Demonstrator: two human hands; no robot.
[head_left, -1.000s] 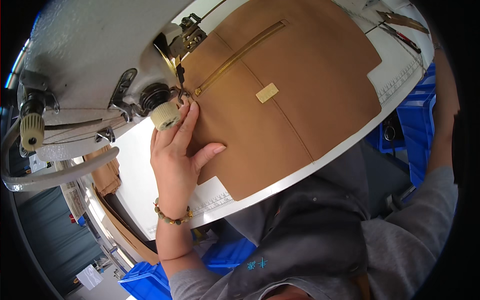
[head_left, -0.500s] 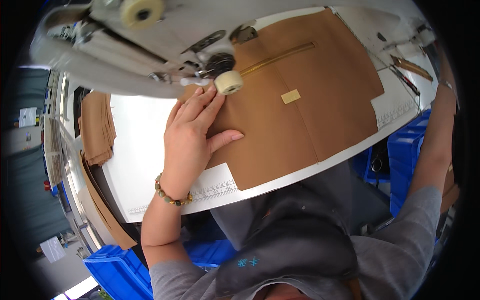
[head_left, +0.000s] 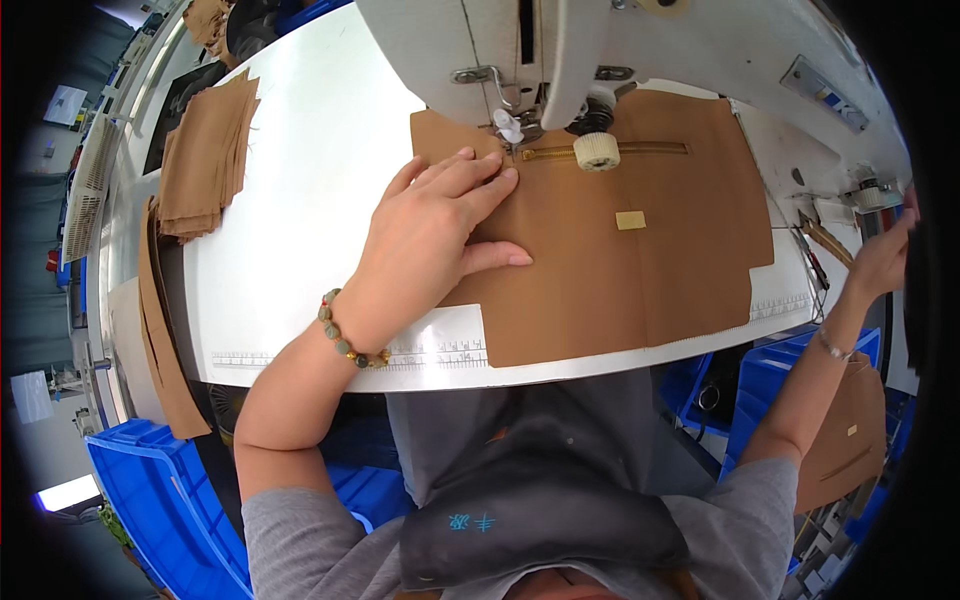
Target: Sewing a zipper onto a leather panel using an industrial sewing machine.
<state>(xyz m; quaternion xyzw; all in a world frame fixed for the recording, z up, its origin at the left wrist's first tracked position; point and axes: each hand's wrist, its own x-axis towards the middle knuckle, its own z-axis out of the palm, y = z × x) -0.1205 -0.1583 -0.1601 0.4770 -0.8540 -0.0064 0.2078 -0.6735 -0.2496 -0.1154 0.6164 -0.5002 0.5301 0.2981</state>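
A brown panel (head_left: 590,275) lies flat on the white sewing table, partly under the head of a sewing machine (head_left: 470,50). Set into the panel is a zipper (head_left: 655,148), and below it sits a small gold label (head_left: 631,220). My left hand (head_left: 430,220) rests on the panel's left part, fingers stretched out and thumb apart. Its fingertips are close to the needle and presser foot (head_left: 512,145). At the far right my right hand (head_left: 882,262) is raised beside the machine's end; its fingers run into the dark rim, so what they touch is hidden.
A stack of brown pieces (head_left: 205,155) lies on the table's left side, with long brown strips (head_left: 160,330) hanging at that edge. Tweezers (head_left: 825,240) and a dark-handled tool (head_left: 808,258) lie at the right. Blue bins (head_left: 160,490) stand below, one at the right holding another brown panel (head_left: 845,440).
The whole view has shifted, bringing the needle area and my right hand into sight. My left hand stays flat on the panel, its fingertips still beside the presser foot area.
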